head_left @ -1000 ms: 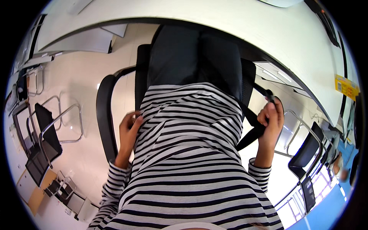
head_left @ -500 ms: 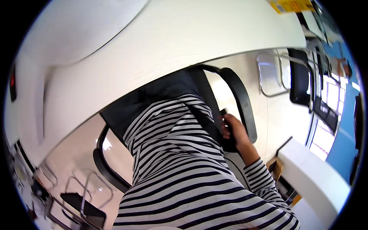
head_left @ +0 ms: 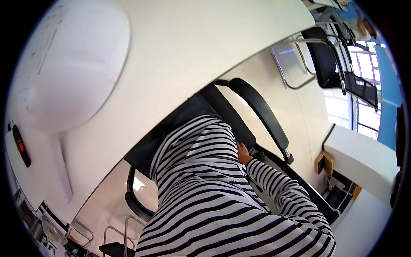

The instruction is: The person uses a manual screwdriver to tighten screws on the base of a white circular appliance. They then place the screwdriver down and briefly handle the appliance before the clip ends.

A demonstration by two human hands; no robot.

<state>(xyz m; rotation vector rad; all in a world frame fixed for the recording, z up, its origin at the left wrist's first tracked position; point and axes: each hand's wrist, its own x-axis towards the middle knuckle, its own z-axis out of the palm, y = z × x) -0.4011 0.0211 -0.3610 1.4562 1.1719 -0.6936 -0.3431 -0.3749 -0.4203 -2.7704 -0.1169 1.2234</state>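
Observation:
My right hand [head_left: 243,153] is down at my right hip, against the edge of my striped shirt [head_left: 201,158] and above the side of the black chair seat [head_left: 233,118]. Part of the hand shows, but the fingertips run in behind the shirt. I cannot make out whether anything is in it. My left hand is out of the picture. The chair's black right armrest [head_left: 261,111] curves past, a short way from the right hand.
A white table [head_left: 171,51] spans the area in front of me. On its left are a large white rounded object [head_left: 85,64] and a black-and-red object [head_left: 21,145]. Black chairs [head_left: 321,55] stand at the far right, with a person [head_left: 364,28] beyond. A white cabinet [head_left: 359,150] is at right.
My right hand has drawn back from beside the armrest to my hip; the small dark thing at its fingers is out of sight now. The view has turned, showing more of the table's left.

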